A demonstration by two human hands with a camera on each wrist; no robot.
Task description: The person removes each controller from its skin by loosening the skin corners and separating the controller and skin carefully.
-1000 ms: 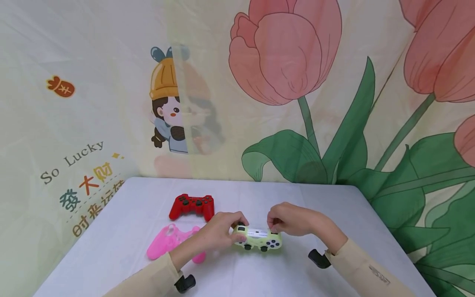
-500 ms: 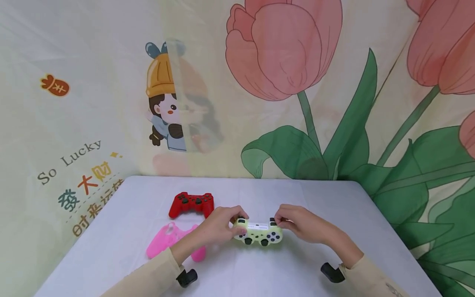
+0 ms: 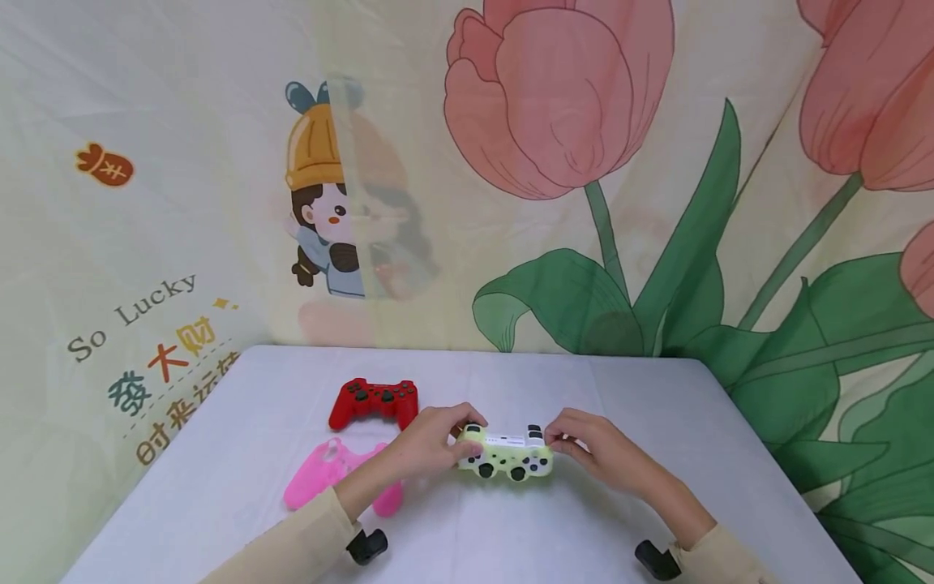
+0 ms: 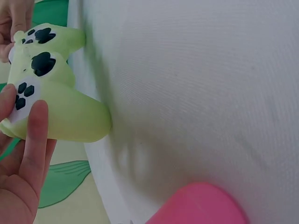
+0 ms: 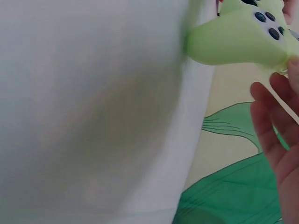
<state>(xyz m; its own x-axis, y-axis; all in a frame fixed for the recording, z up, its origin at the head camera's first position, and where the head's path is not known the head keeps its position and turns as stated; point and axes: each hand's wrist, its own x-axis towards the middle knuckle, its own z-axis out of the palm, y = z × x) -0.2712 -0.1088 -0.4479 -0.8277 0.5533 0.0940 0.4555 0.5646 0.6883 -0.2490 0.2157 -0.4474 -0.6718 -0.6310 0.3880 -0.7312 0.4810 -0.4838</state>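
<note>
A white game controller (image 3: 505, 441) with black thumbsticks sits in a pale yellow-green silicone cover (image 4: 74, 114), raised a little with its top edge facing away. My left hand (image 3: 429, 442) grips its left end, thumb on the face near the direction buttons and fingers behind. At the right end my right hand (image 3: 594, 442) pinches the cover's edge between thumb and fingertips. The white shoulder beside those fingertips shows bare, with its dark shoulder buttons standing out. In the right wrist view the cover's right grip (image 5: 233, 42) hangs smooth over the handle.
A pink silicone controller cover (image 3: 317, 478) lies left of my left hand, partly behind the forearm. Farther back lies a red game controller (image 3: 372, 399). The white-clothed table (image 3: 620, 381) meets a wall hanging printed with tulips (image 3: 554, 105).
My right hand has moved slightly right, from on top of the right shoulder to its outer edge. The right shoulder buttons now show. The controller's far edge has tipped up; my left hand keeps its grip.
</note>
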